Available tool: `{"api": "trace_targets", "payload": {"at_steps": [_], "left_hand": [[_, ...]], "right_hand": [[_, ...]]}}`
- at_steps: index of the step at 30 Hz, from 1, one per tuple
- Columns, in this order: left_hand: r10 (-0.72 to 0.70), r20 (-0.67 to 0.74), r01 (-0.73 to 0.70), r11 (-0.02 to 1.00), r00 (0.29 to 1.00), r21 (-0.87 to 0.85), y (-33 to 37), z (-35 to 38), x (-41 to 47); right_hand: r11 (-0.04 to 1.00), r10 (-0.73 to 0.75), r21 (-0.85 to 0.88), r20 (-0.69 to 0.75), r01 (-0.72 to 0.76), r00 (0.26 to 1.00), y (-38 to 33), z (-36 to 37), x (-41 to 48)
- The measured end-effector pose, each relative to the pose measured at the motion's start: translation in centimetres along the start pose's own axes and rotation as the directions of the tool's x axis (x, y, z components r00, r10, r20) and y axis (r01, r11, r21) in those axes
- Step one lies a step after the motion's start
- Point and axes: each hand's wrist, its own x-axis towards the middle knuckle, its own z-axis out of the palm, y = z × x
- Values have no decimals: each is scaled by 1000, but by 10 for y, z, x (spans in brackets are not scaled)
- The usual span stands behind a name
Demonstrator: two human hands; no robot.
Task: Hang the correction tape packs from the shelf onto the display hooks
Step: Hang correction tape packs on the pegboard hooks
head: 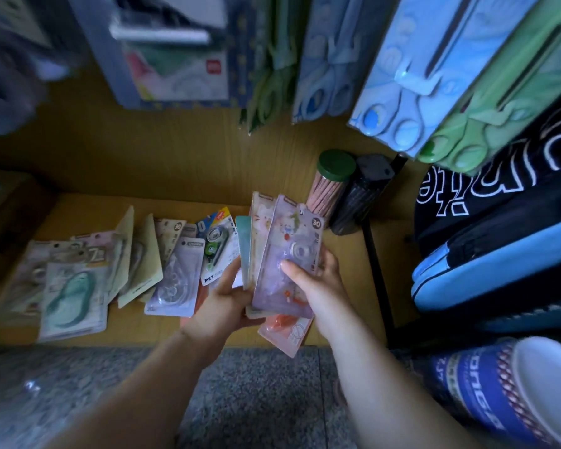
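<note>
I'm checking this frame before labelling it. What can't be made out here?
- Hooks: head view, hidden behind the hanging scissors packs.
- Pack count in the stack: head view, the purple pack in front, held by the right hand, covers the rest.
- Left hand fingers: behind the stack.
- Top left corner: motion blur.
- Print on the shelf packs: too small and dim.

Yellow wood shelf had correction tape packs spread over its L and mid part, overlapping, some flat, some tilted on neighbours. At R back stood a green-lidded tube of pencils w/ a black tube just beside it.
</note>
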Motion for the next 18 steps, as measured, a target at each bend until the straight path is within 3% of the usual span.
{"api": "trace_targets", "payload": {"at_steps": [6, 11, 18], "left_hand": [[59, 47, -53, 992, 997, -110, 25, 5, -80], [174, 53, -156, 957, 983, -244, 46, 13, -150], [409, -6, -396, 880, 913, -261, 79, 47, -227]], "right_hand": [[998, -58, -33, 81, 61, 995, -33, 0, -67], [984, -171, 92, 204, 155, 964, -63, -10, -145], [909, -413, 44, 202, 414, 888, -117, -24, -235]]}}
